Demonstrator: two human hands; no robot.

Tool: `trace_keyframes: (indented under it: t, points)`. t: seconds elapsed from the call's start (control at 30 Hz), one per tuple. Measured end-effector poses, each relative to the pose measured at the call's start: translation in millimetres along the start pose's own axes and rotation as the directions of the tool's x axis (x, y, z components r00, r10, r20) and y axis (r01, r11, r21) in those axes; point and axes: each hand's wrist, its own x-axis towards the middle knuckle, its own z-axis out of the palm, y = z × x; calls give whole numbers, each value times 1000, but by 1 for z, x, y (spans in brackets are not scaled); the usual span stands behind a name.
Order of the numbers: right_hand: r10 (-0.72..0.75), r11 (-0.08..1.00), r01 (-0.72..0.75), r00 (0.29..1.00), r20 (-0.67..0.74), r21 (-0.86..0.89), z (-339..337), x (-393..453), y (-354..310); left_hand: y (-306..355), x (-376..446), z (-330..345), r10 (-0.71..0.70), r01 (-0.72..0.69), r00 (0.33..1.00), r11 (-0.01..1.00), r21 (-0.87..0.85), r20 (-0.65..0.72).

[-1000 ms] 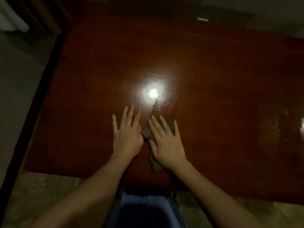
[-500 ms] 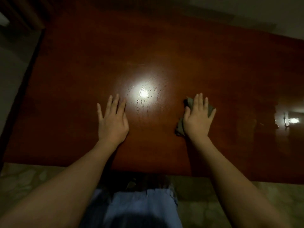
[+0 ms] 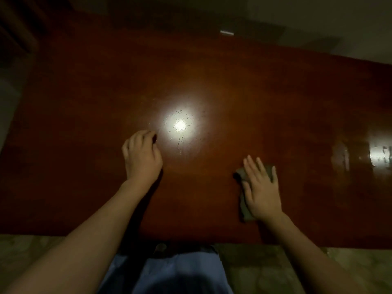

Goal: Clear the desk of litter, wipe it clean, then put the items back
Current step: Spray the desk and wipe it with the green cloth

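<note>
The right hand [image 3: 262, 192] lies flat, fingers straight, pressing a grey cloth [image 3: 246, 209] onto the near right of the worktop [image 3: 212, 71]. Well apart, the left hand [image 3: 142, 158] rests with fingers curled, holding nothing, beside a bright glare [image 3: 179, 125].

left hand [image 3: 142, 158] curled, right hand [image 3: 262, 188] flat
</note>
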Motion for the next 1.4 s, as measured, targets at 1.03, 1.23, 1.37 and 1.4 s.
trace_keyframes:
  t: [1.03,1.23,1.37,1.4]
  points:
    - [-212,977,211,975,-67,-28,-68,252,-32,100,150,70,14,-33,996,974,225,87]
    - [-223,974,221,974,-38,-50,-64,212,39,98,150,72,-3,-21,995,973,230,102]
    - [215,976,-212,974,-72,44,-93,271,74,98,152,75,-12,-12,995,969,247,98]
    - [289,957,-284,954,-86,62,-101,292,75,98,152,75,-15,-10,995,968,251,96]
